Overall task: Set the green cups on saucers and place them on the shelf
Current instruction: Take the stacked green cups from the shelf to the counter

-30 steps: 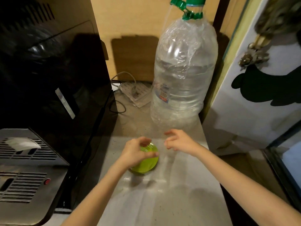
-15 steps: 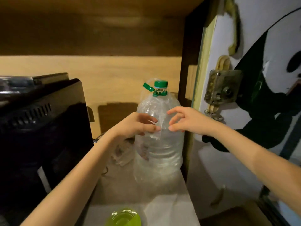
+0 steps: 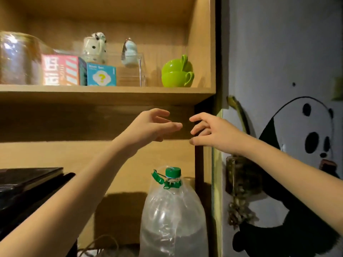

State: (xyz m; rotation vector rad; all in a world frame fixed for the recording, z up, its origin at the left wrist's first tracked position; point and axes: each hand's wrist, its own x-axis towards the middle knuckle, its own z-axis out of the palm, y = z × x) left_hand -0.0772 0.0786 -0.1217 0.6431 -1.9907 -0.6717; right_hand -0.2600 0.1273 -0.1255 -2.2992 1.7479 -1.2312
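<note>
Two green cups (image 3: 177, 74) up on the shelf (image 3: 107, 91), stacked, upper one tipped into the lower, both handles pointing right toward the cabinet's side wall. No saucer under them in view. Both hands raised below the shelf edge, empty: left hand (image 3: 151, 127) with grip open, fingers spread and reaching forward; right hand (image 3: 209, 134) likewise open, fingers curled loosely, nothing held. Cups lying up and slightly beyond both grips, almost directly above the gap between the two hands, well apart from either. Roughly even on distance, maybe a shade nearer the right hand's fingertips; hard to call. Handles on the right side, so probably the right hand's job to hook them, left free to steady the bowl of the lower cup. Stack standing upright on the lower cup's base, top cup leaning, so likely to rock if lifted by the lower handle alone. Close left of the cups, a clear plastic box (image 3: 130, 71); below, a big water bottle (image 3: 173, 216), well clear of the reach.
</note>
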